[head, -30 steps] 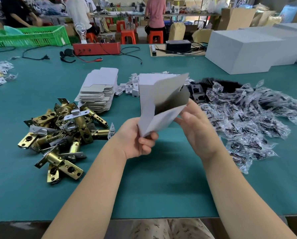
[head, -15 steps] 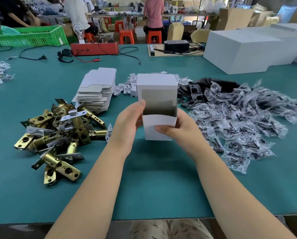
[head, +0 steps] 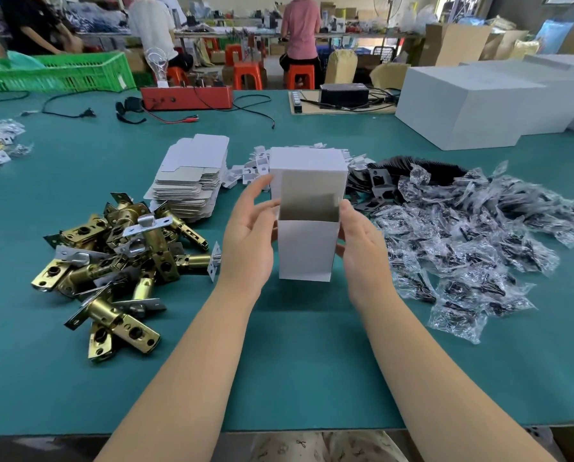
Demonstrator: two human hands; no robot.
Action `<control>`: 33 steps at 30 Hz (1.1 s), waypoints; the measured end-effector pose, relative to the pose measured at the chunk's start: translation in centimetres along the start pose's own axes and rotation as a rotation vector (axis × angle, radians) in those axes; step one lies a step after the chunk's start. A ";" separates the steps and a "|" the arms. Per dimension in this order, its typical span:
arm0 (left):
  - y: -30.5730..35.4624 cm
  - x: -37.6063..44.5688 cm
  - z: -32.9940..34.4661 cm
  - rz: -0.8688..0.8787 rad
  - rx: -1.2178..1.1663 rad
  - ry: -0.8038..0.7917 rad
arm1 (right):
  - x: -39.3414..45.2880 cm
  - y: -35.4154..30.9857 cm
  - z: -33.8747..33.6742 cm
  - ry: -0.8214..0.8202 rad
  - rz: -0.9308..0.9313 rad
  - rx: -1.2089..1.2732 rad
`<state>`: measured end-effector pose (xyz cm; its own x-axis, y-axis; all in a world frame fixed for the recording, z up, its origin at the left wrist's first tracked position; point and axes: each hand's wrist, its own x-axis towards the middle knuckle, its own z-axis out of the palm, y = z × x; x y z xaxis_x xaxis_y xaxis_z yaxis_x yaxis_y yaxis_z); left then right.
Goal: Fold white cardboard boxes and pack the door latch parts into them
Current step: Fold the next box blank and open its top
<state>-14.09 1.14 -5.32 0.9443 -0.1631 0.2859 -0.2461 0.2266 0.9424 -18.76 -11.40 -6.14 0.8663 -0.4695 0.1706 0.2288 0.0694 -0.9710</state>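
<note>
the left hand (head: 250, 233) sits at the left side of the white cardboard box (head: 307, 248), fingers fairly straight and spread, tips by the upper left edge rather than wrapped round it; whether the thumb touches the wall i can't tell. the box stands upright on the green table (head: 295, 361) between both hands, long axis vertical, mouth open at the top with the lid flap standing up behind it. the right hand (head: 362, 248) presses against the right wall, fingers lightly curled to it, steadying. off to the left lies the heap of brass door latch parts (head: 118, 258), nearer the left hand, so i'd guess that hand reaches for one next. bagged screws (head: 462, 235) spread out on the right
</note>
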 end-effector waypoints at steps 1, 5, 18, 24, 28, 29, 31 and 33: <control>0.0 -0.1 0.1 0.045 0.033 0.000 | 0.0 -0.2 0.0 0.012 -0.038 0.004; -0.1 -0.3 0.2 0.158 0.163 -0.005 | -0.1 -0.5 -0.3 0.079 -0.180 -0.020; -0.1 -1.1 0.0 0.161 0.178 -0.100 | 0.0 -1.3 -1.8 0.097 -0.128 0.243; 0.5 -0.8 -0.2 0.172 0.234 -0.048 | -0.8 -1.0 -1.1 -0.014 -0.215 -0.047; 0.8 -1.3 -0.3 0.219 0.195 -0.055 | -2.0 -1.2 -0.6 -0.101 -0.335 -0.226; 0.8 -1.4 -0.3 0.237 0.213 -0.078 | -2.2 -1.1 -0.7 -0.112 -0.381 -0.292; 0.7 -1.7 -0.3 0.271 0.301 -0.140 | -2.4 -1.0 -0.8 -0.094 -0.444 -0.374; 0.7 -1.7 -0.4 0.276 0.363 -0.169 | -2.4 -0.9 -0.9 -0.011 -0.450 -0.393</control>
<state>-15.77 1.91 -5.23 0.7913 -0.3049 0.5300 -0.5715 -0.0608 0.8183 -21.41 -11.11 -5.78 0.7276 -0.3675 0.5793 0.3947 -0.4664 -0.7917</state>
